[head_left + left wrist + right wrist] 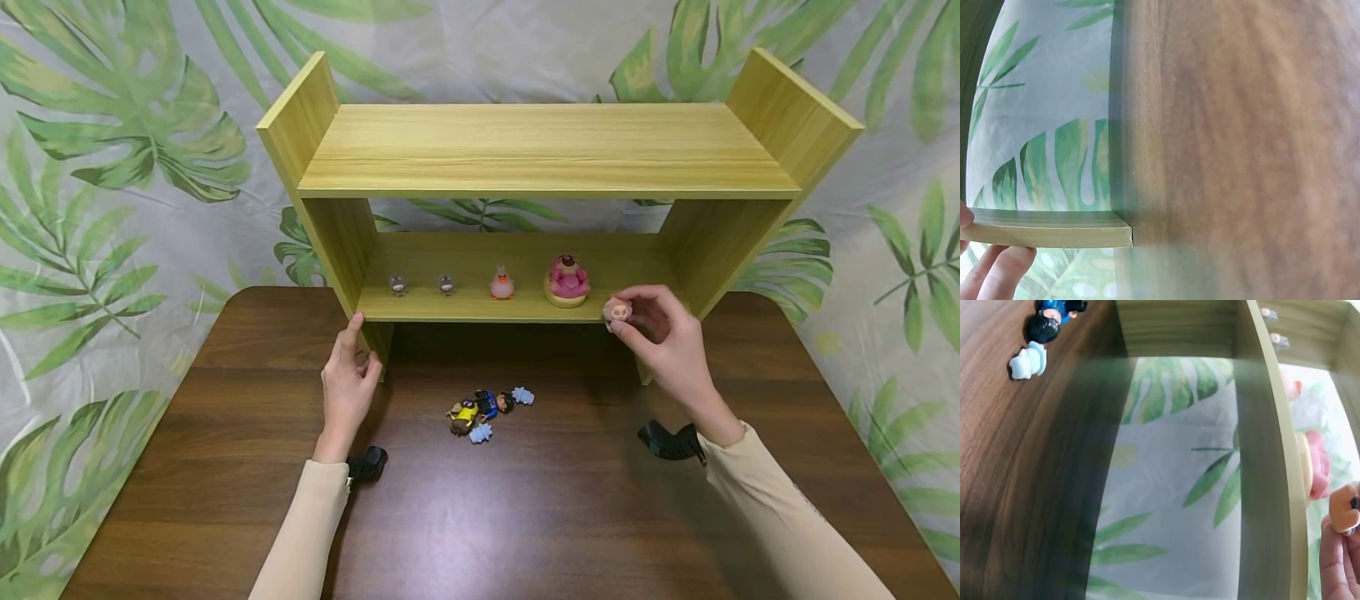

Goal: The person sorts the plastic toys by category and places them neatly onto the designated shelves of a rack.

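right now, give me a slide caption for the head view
Right hand holds a small pink figure by a shelf with four other figures; left hand touches the side panel.

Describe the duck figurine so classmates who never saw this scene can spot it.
Find the pale wooden shelf unit and look along its lower board. Third from the left stands the duck figurine, between a small grey figurine and a larger pink bear figurine. Its orange beak and feet set it apart.

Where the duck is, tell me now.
In the head view, the duck stands midway along the lower shelf, left of the pink bear and right of a small grey toy.
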{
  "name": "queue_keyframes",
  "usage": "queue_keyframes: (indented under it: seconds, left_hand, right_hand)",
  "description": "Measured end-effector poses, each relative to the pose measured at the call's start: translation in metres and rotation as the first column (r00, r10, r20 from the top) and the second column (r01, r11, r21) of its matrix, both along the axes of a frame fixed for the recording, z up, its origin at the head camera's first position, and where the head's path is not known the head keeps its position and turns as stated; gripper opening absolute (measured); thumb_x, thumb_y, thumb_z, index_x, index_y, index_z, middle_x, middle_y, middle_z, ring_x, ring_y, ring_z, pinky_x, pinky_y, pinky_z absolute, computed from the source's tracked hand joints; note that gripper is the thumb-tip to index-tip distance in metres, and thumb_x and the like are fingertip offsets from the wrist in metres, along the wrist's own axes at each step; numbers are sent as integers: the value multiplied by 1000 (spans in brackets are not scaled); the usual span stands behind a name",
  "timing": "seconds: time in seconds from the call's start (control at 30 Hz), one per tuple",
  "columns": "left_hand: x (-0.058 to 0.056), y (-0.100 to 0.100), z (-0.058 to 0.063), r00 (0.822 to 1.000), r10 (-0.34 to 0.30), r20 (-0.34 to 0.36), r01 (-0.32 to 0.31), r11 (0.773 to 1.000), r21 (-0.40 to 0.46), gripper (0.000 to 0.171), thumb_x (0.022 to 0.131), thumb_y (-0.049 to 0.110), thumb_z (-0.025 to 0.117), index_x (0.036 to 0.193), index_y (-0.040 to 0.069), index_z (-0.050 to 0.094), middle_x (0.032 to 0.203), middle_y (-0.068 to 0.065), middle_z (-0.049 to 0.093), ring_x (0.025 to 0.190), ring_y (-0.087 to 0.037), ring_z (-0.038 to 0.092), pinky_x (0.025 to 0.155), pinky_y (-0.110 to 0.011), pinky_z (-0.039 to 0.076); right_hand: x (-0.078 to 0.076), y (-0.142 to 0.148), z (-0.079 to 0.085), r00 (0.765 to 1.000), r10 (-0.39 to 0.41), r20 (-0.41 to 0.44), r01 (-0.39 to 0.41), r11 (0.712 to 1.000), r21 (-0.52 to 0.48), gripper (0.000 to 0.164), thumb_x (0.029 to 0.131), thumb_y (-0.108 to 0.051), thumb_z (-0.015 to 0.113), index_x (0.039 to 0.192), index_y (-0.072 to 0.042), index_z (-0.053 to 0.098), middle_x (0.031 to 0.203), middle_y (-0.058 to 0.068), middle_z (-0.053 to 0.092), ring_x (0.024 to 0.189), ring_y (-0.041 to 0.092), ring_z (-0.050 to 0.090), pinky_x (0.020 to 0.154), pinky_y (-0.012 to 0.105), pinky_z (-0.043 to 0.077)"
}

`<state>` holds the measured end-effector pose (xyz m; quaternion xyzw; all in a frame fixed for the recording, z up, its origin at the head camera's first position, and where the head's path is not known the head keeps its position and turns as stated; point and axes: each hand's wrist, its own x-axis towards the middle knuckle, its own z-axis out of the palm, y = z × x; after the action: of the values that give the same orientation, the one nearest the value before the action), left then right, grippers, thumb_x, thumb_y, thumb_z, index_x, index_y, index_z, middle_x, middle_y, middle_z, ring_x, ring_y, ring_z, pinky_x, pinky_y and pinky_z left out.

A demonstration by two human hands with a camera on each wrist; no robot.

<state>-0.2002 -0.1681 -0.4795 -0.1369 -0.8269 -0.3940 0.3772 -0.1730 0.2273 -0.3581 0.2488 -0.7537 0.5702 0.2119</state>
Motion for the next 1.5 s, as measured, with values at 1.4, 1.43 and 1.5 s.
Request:
queue_keyframes:
  seconds: [1.4,1.43,1.5]
  left_hand:
    - [0,1,1,1000,-6,4,6,1000,9,87,80,-18,54,145,35,33,105,-18,55,67,-30,43,52,-43,53]
    - [0,1,1,1000,-6,3,6,1000,7,87,80,-18,54,145,35,33,105,-18,55,67,-30,43,52,-43,53]
    - [0,1,1,1000,-5,3,5,1000,5,87,80,-18,54,145,35,33,104,-18,55,67,-29,43,52,-42,53]
  right_hand:
    - [-10,-9,27,955,-295,28,289,949,128,27,84,17,58,110,17,50,112,29,58,97,3,56,85,19,46]
    - [-9,-9,27,955,-297,27,291,948,131,27,84,17,58,110,17,50,112,29,58,97,3,56,85,19,46]
    - [-9,-10,27,953,-301,24,295,945,139,27,84,17,58,110,17,50,113,28,58,98,4,56,86,19,46]
